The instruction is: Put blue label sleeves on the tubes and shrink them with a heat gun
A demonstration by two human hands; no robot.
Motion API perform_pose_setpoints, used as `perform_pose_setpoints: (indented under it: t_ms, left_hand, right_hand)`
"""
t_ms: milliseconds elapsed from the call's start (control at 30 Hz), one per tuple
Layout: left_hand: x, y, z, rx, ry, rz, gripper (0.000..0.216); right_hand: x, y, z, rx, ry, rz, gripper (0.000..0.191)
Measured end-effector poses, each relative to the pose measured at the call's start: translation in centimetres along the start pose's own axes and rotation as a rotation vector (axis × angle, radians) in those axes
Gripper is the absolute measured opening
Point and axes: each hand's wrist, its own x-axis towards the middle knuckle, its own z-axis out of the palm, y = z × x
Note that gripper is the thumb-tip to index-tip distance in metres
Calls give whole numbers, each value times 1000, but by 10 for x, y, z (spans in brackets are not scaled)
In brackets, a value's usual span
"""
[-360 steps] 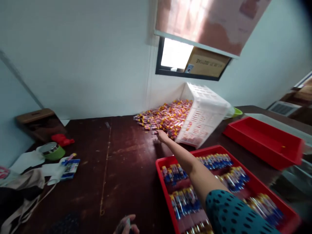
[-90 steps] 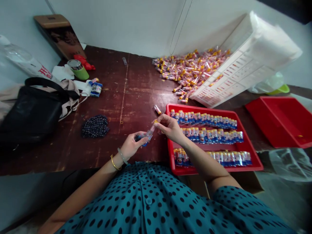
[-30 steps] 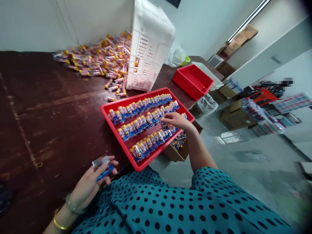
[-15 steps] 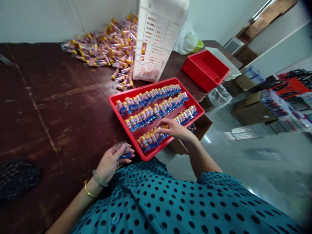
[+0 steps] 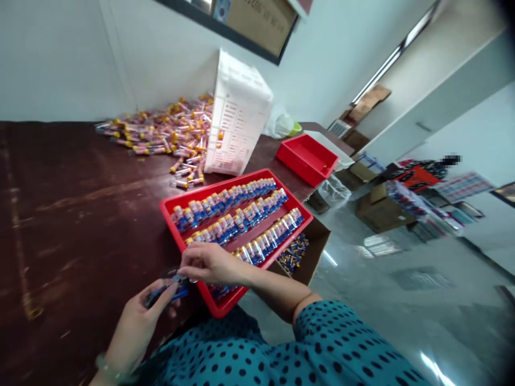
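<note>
My left hand (image 5: 139, 316) is closed round a bunch of blue-and-clear plastic sleeves (image 5: 182, 289) over the dark table, just left of a red tray (image 5: 219, 308). My right hand (image 5: 213, 262) reaches across the tray's front left corner, thumb and fingers pinched at the upper end of the sleeves. Blur hides what lies between its fingertips. In the tray stand three slanting rows of small yellow-capped tubes with blue wrapping (image 5: 257, 249). My right hand and forearm cover part of the nearest row.
Behind the tray, a white slotted basket (image 5: 231, 123) lies tipped beside a heap of clear, yellow-capped tubes (image 5: 161, 131). A red bin (image 5: 308, 158) stands to the right. Below the tray's right side is a cardboard box (image 5: 317, 246) with blue-and-yellow pieces inside.
My right hand has moved left from over the front row to the sleeves by my left hand. The view has tilted up, showing more wall. More of the front row and box shows.
</note>
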Motion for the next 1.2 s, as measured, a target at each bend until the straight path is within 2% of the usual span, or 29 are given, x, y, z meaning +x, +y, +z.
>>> perform_pose_setpoints:
  t_ms: [133,233,400,500,567,833,1067,1200]
  left_hand:
    - [9,-3,-7,-44,-32,-13,40]
    - [11,-3,-11,-40,-43,-9,36]
    - [8,2,-8,29,-37,63,29]
    - [4,7,-1,13,-33,108,29]
    - [4,8,2,-25,-22,125,29]
    - [1,4,8,-44,-31,144,30]
    - [-1,2,5,-176,-182,78,31]
    - [0,-3,10,-180,-211,45,22]
  right_hand:
    - [-1,4,-7,114,15,41,14]
    - [-2,10,-8,257,94,63,9]
    - [-5,18,-21,622,289,183,35]
    - [-8,20,-30,612,407,236,39]
    - [-7,21,-32,592,440,228,39]
    - [7,4,-15,539,370,156,33]
    - [14,3,-6,630,218,191,34]
    - [7,10,2,716,222,176,34]
